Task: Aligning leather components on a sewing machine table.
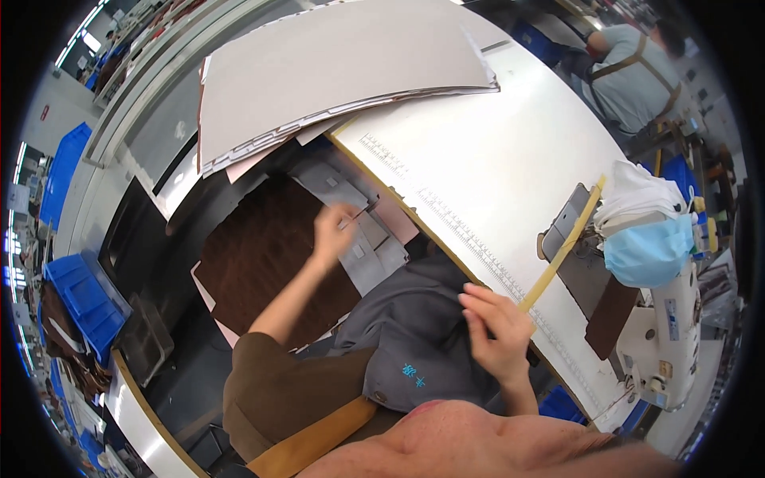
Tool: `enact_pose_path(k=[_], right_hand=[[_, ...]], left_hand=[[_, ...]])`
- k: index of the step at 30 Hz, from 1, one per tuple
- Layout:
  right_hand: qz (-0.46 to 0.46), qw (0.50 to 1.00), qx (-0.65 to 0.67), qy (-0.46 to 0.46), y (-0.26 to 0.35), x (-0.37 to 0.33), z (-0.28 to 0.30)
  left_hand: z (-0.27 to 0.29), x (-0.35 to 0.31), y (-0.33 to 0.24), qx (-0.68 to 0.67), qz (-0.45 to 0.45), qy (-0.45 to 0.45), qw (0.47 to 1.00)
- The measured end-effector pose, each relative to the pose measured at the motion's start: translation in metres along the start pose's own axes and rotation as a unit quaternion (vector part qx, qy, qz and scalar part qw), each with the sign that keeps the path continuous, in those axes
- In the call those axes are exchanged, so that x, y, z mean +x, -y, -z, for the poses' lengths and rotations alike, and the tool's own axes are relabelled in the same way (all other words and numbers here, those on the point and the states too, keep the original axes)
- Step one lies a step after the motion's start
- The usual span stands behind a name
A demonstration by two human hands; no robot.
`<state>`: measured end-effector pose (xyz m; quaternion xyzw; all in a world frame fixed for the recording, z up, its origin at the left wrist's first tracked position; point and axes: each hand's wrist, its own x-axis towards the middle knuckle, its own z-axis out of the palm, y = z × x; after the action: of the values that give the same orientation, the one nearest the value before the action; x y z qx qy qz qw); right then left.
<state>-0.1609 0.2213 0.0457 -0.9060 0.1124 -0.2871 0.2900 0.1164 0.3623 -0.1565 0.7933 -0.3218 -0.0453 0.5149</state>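
My left hand point(335, 233) is closed, its fingers curled together over the edge of a dark brown, suede-like sheet point(255, 259). Whatever it pinches is too small to make out; a thin dark item point(368, 209) lies just beyond the fingertips. White paper-like pieces point(370, 259) are beside and under that hand, with a pink sheet point(392, 219) next to them. My right hand point(498, 331) is open, fingers stretched out, at the near edge of the white table point(470, 151). Grey cloth point(414, 319) covers my lap.
Grey boards top a thick stack of sheets point(343, 64) at the far side. A white sewing machine point(669, 319) with a blue face mask point(649, 251) stands right, near a phone point(567, 217) and yellow strip point(566, 243). Blue bins point(84, 299) are left; a person point(637, 76) sits far right.
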Motion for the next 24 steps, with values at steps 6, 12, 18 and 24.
enact_pose_path(k=[6, 12, 18, 24], right_hand=[[0.212, 0.938, 0.261, 0.079, 0.065, 0.030, -0.069], [0.206, 0.948, 0.241, 0.021, 0.061, 0.026, -0.062], [0.174, 0.951, 0.256, 0.002, 0.056, 0.007, -0.055], [0.171, 0.955, 0.241, 0.016, 0.059, 0.005, -0.043]], left_hand=[[-0.035, -0.068, -0.280, 0.124, 0.169, 0.372, 0.904], [-0.059, -0.074, -0.286, 0.353, 0.200, 0.142, 0.903], [-0.078, -0.087, -0.280, 0.575, 0.252, -0.188, 0.756], [-0.085, -0.102, -0.274, 0.688, 0.269, -0.440, 0.510]])
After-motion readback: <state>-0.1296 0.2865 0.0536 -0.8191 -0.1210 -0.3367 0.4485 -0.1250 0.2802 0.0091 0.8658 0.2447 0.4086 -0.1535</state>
